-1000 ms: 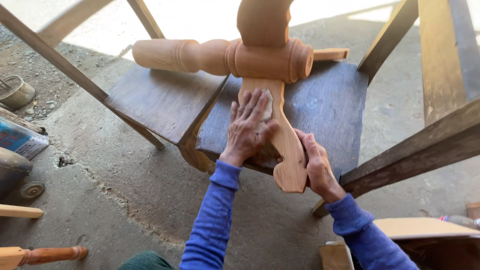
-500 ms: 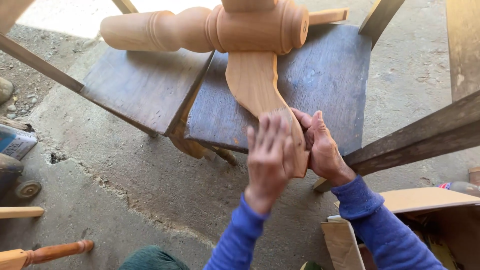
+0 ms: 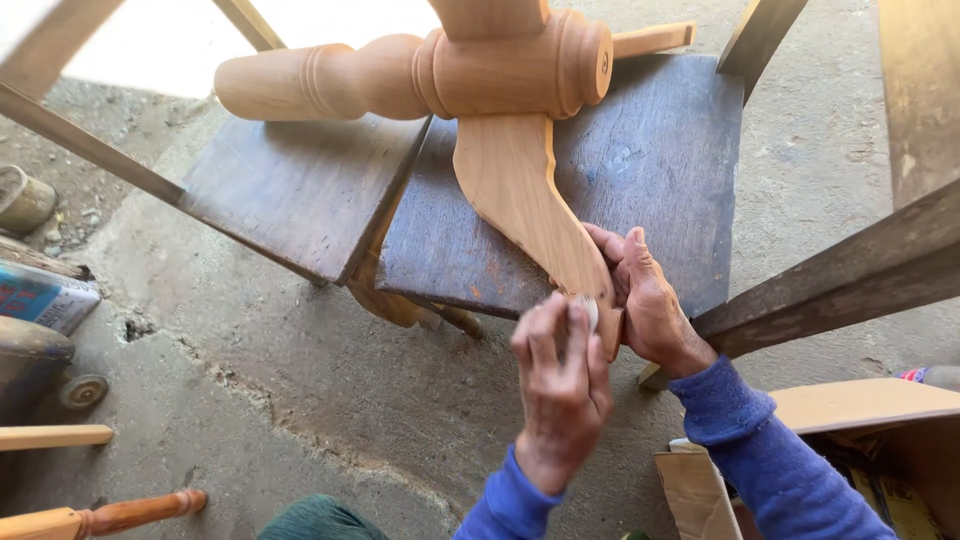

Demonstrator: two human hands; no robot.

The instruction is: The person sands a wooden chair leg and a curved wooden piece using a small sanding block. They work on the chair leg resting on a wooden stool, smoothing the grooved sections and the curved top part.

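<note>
A turned wooden pedestal (image 3: 420,75) lies across two dark wooden seats (image 3: 650,160). One curved, flat leg (image 3: 520,195) of it points toward me. My right hand (image 3: 648,300) grips the right edge of that leg near its foot. My left hand (image 3: 560,385) is curled around the tip of the foot and presses a small pale piece of sandpaper (image 3: 588,312) against it. Both arms wear blue sleeves.
Concrete floor lies below, with gravel at the far left. A dark wooden beam (image 3: 850,280) slants in from the right. A cardboard box (image 3: 830,440) sits at lower right. A turned spindle (image 3: 110,517), a small wheel (image 3: 82,390) and a printed box (image 3: 45,295) lie at left.
My left hand slid down the leg from its middle to the tip of the foot, carrying the sandpaper. My right hand stayed on the leg's edge. The view shifted slightly.
</note>
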